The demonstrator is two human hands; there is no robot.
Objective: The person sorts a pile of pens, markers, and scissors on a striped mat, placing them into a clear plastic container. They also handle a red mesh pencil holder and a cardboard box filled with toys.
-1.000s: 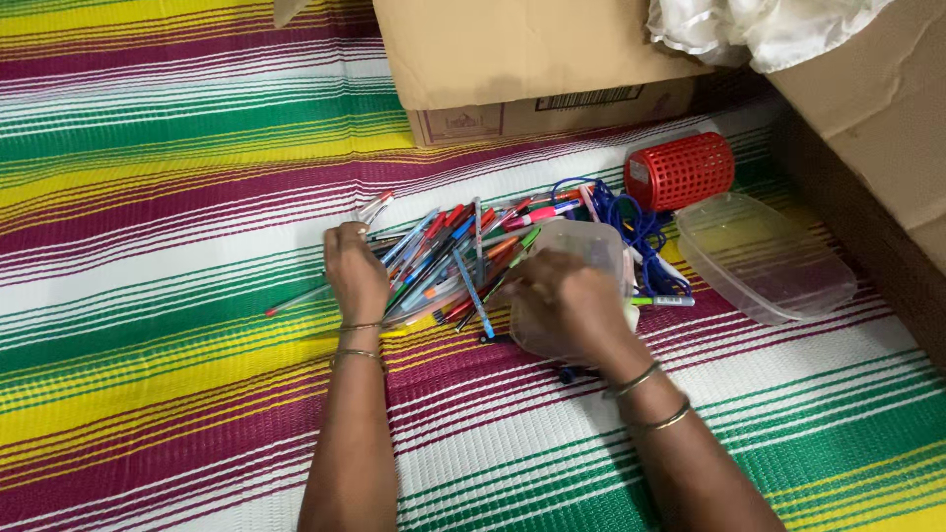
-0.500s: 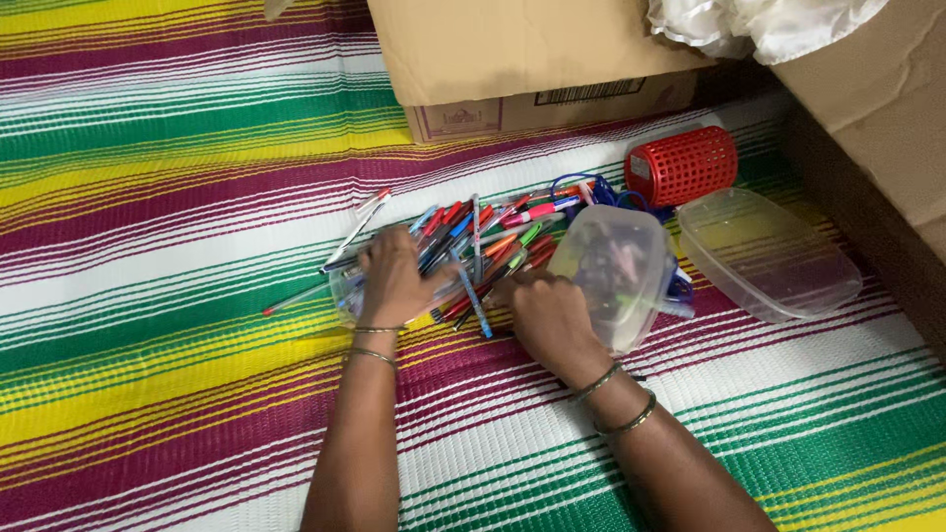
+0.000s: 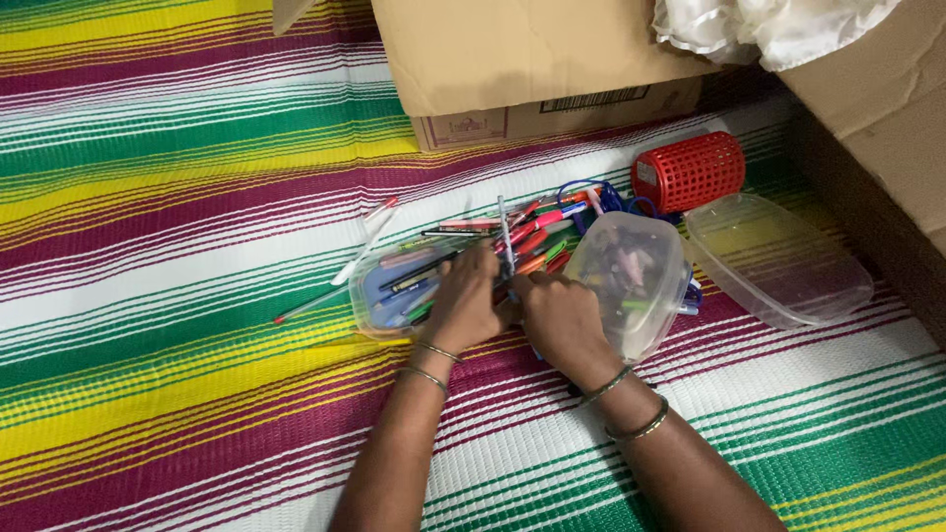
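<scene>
— Where are the hands?

— Both meet at the middle of the striped mat (image 3: 197,197), over a pile of pens (image 3: 537,232). The left hand (image 3: 463,305) rests on a clear tub (image 3: 394,291) of pens, fingers curled; what it grips, I cannot tell. The right hand (image 3: 562,315) pinches one pen (image 3: 504,232).

— Which way does that pen point?

— Nearly upright in view, long axis from 6 to 12 o'clock, tip toward the box (image 3: 532,69).

— And around them?

— A clear lid (image 3: 636,276) leans by the right hand; at 2 o'clock lies a red basket (image 3: 690,169); at 3 o'clock, another clear tub (image 3: 778,258).
</scene>
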